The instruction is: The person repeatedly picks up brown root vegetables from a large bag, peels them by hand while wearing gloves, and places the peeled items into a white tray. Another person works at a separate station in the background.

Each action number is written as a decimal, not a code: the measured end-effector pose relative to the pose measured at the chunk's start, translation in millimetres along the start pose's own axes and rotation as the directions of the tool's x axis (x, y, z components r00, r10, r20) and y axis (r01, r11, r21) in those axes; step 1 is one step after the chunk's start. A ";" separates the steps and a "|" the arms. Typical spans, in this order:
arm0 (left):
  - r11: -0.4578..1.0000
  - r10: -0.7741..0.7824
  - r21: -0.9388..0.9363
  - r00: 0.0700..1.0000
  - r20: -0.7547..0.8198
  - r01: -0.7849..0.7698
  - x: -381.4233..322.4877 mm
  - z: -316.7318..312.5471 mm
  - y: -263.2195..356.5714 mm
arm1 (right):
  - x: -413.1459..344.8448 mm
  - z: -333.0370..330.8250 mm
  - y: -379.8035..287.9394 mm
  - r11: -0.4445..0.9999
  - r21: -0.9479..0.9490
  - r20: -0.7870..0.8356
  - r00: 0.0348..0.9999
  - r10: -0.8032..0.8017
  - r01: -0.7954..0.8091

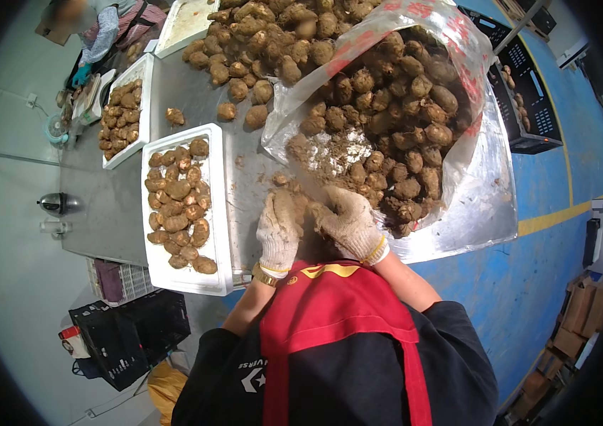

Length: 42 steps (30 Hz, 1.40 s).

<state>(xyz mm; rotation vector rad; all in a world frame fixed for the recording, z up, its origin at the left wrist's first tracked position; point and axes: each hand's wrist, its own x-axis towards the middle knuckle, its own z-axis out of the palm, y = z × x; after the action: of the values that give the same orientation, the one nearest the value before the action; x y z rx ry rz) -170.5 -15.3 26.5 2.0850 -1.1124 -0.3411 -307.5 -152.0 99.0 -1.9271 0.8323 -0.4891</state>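
My left hand [279, 229], in a soiled white knit glove, is closed around a brown taro corm [300, 201] at the table's near edge; the fingers hide much of it. Beside it my right hand [353, 221], gloved the same way, grips a knife whose blurred blade [308, 181] points away from me; the handle is hidden. Just beyond lies an open clear plastic sack [301, 109] with red print, spilling hairy, soil-covered taro corms [408, 136]. Left of my hands, a white foam tray [222, 213] holds cleaner, trimmed corms [176, 202].
More corms [280, 37] are heaped on the metal table [243, 160]. A second filled foam tray [147, 101] stands farther left, near a co-worker's gloved hand [82, 74]. Black crates [538, 106] flank the right side; another black crate [131, 335] sits low on the left.
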 end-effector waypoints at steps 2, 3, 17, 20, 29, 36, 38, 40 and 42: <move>0.979 -0.123 -0.158 0.992 0.035 0.127 5.3 5.3 1.2 | -2.7 -6.9 -10.7 0.986 0.153 0.085 0.995 0.059 -0.072; 0.908 -0.250 -0.320 0.963 0.103 0.270 10.3 5.9 6.0 | -2.3 -10.1 -17.3 0.968 0.227 0.130 0.988 0.079 -0.107; 0.931 0.269 0.254 0.963 0.007 -0.262 -4.4 20.4 -17.6 | -0.7 1.0 3.6 0.582 0.686 0.301 0.899 0.318 -0.436; 0.922 0.255 0.282 0.964 0.070 -0.264 -3.3 16.7 -26.8 | -5.7 14.6 26.5 0.731 0.555 0.252 0.918 0.306 -0.397; 0.370 -0.337 -0.694 0.785 0.520 0.618 34.7 -23.3 63.1 | -9.1 -14.7 53.5 0.832 0.489 -0.031 0.947 0.319 -0.264; 0.496 -0.117 -0.732 0.871 0.477 0.467 33.9 -45.2 69.6 | -14.1 -42.1 16.2 0.896 0.359 0.007 0.960 0.279 -0.263; 0.659 -0.102 -0.630 0.879 0.467 0.411 36.1 -49.8 76.5 | -18.6 -38.5 18.4 0.965 0.213 -0.041 0.985 0.169 -0.157; 0.899 -0.009 -0.401 0.923 0.385 0.176 33.2 -52.4 80.0 | -24.2 -36.7 11.5 0.999 0.035 -0.127 0.992 0.015 -0.011; 0.960 0.075 -0.281 0.956 0.283 0.007 32.4 -48.4 83.2 | -29.2 -40.8 -5.6 0.996 0.064 -0.046 0.997 0.067 -0.064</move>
<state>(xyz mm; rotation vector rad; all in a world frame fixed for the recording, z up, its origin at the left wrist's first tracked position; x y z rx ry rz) -175.9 -47.3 122.6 1.8000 -1.1908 -0.7643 -351.6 -153.9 123.4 -1.8311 0.8986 -0.5173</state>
